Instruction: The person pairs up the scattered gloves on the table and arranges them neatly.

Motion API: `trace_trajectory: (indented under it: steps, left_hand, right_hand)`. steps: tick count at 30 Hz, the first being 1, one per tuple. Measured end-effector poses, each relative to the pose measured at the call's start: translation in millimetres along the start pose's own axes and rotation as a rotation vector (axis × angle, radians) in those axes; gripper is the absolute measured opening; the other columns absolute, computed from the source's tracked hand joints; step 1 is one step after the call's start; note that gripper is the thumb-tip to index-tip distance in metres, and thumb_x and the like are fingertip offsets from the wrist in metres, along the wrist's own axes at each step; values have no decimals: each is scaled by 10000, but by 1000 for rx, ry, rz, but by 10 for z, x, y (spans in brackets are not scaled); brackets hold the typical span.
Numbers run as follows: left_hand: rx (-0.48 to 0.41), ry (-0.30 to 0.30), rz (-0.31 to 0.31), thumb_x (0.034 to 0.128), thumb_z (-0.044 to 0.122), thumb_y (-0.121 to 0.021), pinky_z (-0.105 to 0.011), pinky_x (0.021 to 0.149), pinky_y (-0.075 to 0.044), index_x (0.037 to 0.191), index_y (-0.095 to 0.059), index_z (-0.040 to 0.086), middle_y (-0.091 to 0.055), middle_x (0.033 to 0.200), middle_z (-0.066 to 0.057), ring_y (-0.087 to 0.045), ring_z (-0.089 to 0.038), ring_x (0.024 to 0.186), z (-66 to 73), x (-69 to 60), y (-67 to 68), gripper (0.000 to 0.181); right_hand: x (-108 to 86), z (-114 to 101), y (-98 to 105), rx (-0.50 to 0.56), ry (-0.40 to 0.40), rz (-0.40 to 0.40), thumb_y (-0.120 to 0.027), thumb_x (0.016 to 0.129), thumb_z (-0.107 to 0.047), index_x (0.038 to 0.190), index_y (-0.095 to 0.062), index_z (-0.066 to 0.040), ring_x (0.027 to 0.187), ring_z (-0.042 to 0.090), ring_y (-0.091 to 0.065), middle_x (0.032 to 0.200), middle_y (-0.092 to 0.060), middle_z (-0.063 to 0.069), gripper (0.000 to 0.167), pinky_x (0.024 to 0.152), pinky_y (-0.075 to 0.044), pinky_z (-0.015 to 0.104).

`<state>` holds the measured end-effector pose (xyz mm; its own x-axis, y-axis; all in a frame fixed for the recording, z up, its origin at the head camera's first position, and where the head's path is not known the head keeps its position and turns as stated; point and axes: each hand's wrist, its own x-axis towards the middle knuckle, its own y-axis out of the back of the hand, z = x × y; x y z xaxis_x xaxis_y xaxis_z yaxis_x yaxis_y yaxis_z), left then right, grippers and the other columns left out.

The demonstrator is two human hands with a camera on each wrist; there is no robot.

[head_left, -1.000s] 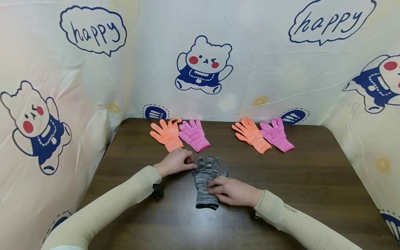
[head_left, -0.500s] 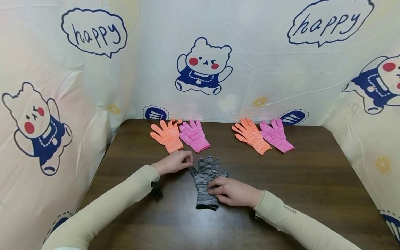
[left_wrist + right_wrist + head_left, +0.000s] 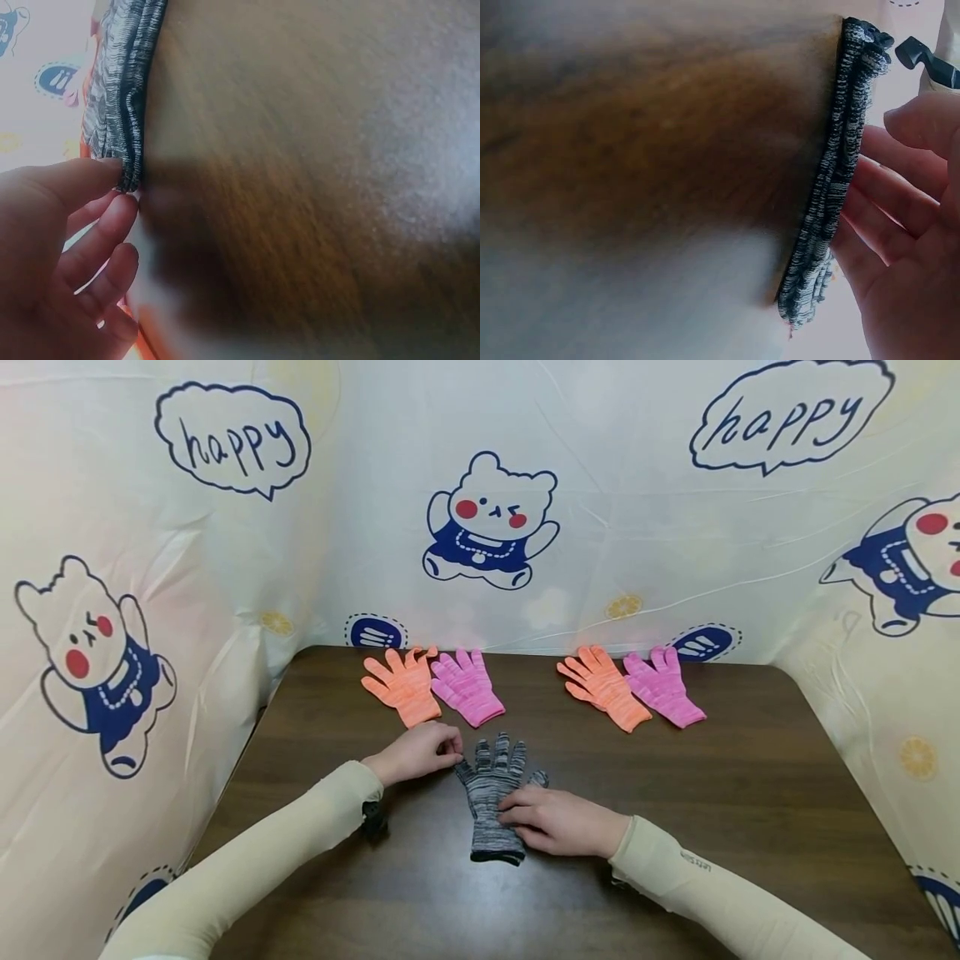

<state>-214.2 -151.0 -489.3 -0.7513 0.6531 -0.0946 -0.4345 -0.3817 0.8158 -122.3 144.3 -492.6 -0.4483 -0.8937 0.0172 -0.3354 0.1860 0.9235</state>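
Note:
A grey-and-black striped knit glove lies on the table, its fingers toward the back and its dark cuff toward the front. At the glove's left side, my left hand pinches the tip of its outer finger; in the left wrist view the thumb and forefinger meet on the knit end. My right hand rests on the glove's right side with its fingers laid out over the palm part. The right wrist view shows the glove's layered edge under those fingers, the thumb standing apart.
Toward the back left lie an orange glove and a pink glove. Another orange glove and pink glove lie back right, side by side. A printed curtain stands behind the brown table.
My left hand has shifted slightly left with the glove's outer finger, which now spreads away from the others. The right hand stays where it was on the glove.

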Motion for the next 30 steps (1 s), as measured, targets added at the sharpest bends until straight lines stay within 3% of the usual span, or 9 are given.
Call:
trace_trajectory:
  steps: [13,21,25,30]
  left_hand:
    - [52,36,56,978,191,-742,-281,737,-522,960,-700,163,-648,839,71,-556,-83,743,9,-35,-113,54]
    - [153,62,179,965,206,-759,-310,732,-529,987,-701,177,-638,878,56,-570,-109,796,138,-52,-164,68]
    - [171,-17,200,966,225,-759,-322,789,-536,1039,-708,181,-658,953,45,-590,-125,877,251,-64,-208,99]
    - [194,-191,131,985,270,-736,-363,875,-526,1112,-723,181,-681,1062,25,-600,-166,986,428,-104,-274,156]
  right_hand:
    - [-14,-17,0,21,16,56,-605,1053,-157,1266,-720,-109,1247,162,-609,1316,-662,38,247,1058,-500,353]
    - [-91,20,43,17,8,139,-631,1035,-143,1234,-729,-119,1202,143,-618,1274,-666,12,223,1029,-516,344]
    - [-131,70,56,16,-5,174,-653,1021,-137,1223,-729,-123,1187,136,-615,1261,-661,-1,216,1018,-520,338]
    - [-181,126,67,31,-30,208,-674,1008,-128,1218,-729,-128,1170,134,-615,1263,-660,-1,217,986,-536,339]
